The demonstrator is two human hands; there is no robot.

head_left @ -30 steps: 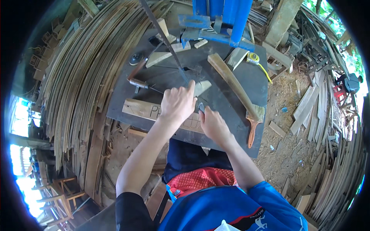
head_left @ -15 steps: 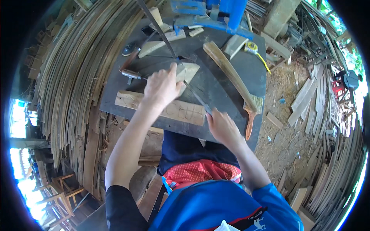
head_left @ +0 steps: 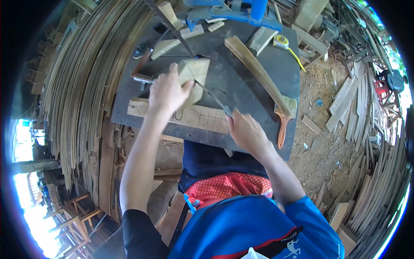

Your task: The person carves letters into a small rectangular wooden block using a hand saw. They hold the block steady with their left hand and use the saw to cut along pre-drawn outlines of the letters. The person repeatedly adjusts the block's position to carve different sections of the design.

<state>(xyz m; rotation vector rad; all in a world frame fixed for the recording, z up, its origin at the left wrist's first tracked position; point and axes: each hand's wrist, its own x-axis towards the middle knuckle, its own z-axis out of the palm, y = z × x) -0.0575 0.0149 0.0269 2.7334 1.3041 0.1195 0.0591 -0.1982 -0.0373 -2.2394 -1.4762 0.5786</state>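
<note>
A pale wooden block (head_left: 198,71) with angled ends lies tilted on the dark tabletop. My left hand (head_left: 165,91) is at the block's left side, thumb and fingers closed about its edge; part of the grip is hidden behind the hand. My right hand (head_left: 249,133) is wrapped round the handle of a slim metal-bladed tool (head_left: 212,95). Its thin blade slants up and left, and the tip meets the block beside my left thumb. I cannot make out whether it is a file or a knife. Below lies a flat board (head_left: 200,121) with outlined lettering.
A long curved wood strip (head_left: 254,71) reaches a wooden-handled brush (head_left: 283,123) on the right. Beyond are a yellow tape measure (head_left: 280,42) and a blue metal frame (head_left: 233,21). At left lie a hammer-like tool (head_left: 142,71) and a long metal bar (head_left: 172,30). Stacked planks (head_left: 86,86) flank the table (head_left: 241,95).
My left hand and the wooden block have shifted left across the tabletop. The tool in my right hand has moved up and left with them, its tip still at the block.
</note>
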